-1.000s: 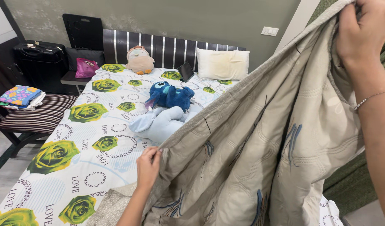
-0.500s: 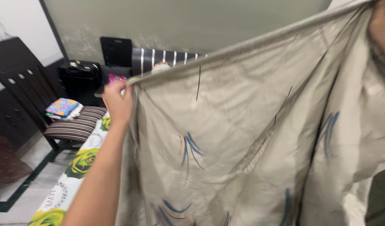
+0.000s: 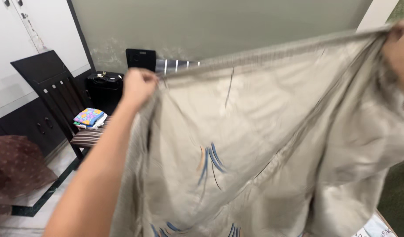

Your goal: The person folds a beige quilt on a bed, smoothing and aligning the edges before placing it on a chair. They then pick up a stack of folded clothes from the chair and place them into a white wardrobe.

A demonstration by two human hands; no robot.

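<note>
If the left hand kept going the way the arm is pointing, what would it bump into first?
Probably the black suitcase by the grey wall. The left hand, gripping the beige quilt's top edge, points up and away toward it. Depth is unclear, so it might pass over and reach the wall.

A dark wooden chair [image 3: 57, 87] stands at left; folded colourful cloths [image 3: 88, 116] lie on its striped seat; a black suitcase [image 3: 104, 87] sits just behind it.

beige quilt [image 3: 263, 145] hides the bed; right hand [image 3: 397, 48] blurred.
</note>
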